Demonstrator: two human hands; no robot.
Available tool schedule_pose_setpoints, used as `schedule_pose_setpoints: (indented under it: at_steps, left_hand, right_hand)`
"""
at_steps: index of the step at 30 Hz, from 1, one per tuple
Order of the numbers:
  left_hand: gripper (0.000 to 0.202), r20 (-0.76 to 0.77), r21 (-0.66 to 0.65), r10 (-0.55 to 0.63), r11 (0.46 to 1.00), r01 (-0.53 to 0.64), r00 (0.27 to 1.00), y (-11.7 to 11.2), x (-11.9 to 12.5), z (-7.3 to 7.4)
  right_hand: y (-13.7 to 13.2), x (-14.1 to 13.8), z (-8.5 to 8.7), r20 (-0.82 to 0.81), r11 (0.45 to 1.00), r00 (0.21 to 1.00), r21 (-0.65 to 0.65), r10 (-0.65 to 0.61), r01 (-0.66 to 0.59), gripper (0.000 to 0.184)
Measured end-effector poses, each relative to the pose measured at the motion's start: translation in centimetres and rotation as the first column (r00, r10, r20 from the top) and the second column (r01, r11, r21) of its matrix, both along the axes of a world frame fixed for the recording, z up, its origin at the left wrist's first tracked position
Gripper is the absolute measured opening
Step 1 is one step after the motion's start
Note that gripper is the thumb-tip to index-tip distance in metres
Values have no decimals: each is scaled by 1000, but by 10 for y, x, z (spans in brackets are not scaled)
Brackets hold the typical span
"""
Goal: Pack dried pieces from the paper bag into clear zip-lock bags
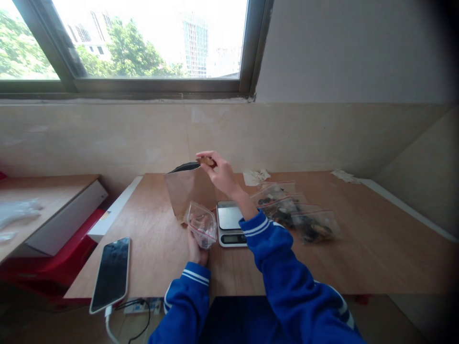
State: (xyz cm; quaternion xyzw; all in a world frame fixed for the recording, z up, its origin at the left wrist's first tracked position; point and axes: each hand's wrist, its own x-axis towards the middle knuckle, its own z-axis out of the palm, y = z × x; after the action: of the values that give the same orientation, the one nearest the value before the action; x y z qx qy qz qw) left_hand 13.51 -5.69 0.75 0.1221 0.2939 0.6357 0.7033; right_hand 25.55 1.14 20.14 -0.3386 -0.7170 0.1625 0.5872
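Observation:
My left hand (196, 247) grips a small clear zip bag (202, 224) with a red seal line and some dark contents, close to the front of a brown kraft paper bag (186, 193). The kraft bag stands upright on the wooden table (161, 258), its dark-lined mouth open. My right hand (219, 173) pinches a small brown piece (207, 162) between its fingers, at the height of the bag's mouth. Below my right forearm sits a digital kitchen scale (229, 222). Several filled zip bags (315, 227) lie to its right.
A black smartphone (110, 274) lies near the table's front edge with a white cable and a power strip (139, 306) below. Crumpled white paper (256, 177) lies at the back by the wall. A white box (111, 210) and red object (60, 253) stand left.

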Motion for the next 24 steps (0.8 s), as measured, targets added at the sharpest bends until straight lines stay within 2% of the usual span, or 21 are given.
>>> schedule_pose_setpoints:
  at_steps: [2, 4, 6, 9, 14, 17, 20, 22, 24]
  left_hand:
    - [45, 7, -8, -8, 1000, 8, 1000, 0, 0, 0]
    - [43, 10, -9, -6, 1000, 6, 1000, 0, 1, 1]
    - [41, 9, -12, -7, 1000, 7, 1000, 0, 1, 1]
    - [40, 16, -13, -8, 1000, 8, 1000, 1, 1, 1]
    - [41, 11, -31, -14, 999, 14, 1000, 2, 1, 1]
    - [46, 3, -40, -9, 999, 9, 1000, 1, 2, 2]
    - [47, 4, -25, -7, 1000, 8, 1000, 1, 1, 2]
    - [46, 2, -1, -18, 1000, 18, 1000, 1, 1, 1]
    - [45, -5, 4, -17, 1000, 17, 1000, 1, 1, 1]
  right_hand:
    - [26, -5, 14, -6, 997, 1000, 80, -15, 15, 24]
    - [48, -10, 18, 44, 995, 999, 102, 7, -12, 23]
    - [62, -16, 12, 131, 996, 991, 80, 39, -50, 22]
    - [67, -20, -5, 240, 995, 967, 7, 90, -95, 22]
    - [63, -17, -22, 276, 993, 955, -68, 110, -95, 27]
    - [59, -17, -21, 413, 996, 907, -70, 81, -57, 30]
    - [45, -17, -15, 503, 1000, 864, -14, 11, -5, 31]
    - [26, -17, -9, 458, 999, 887, 34, -51, 40, 32]
    - [1, -15, -7, 337, 998, 939, 31, -69, 63, 29]
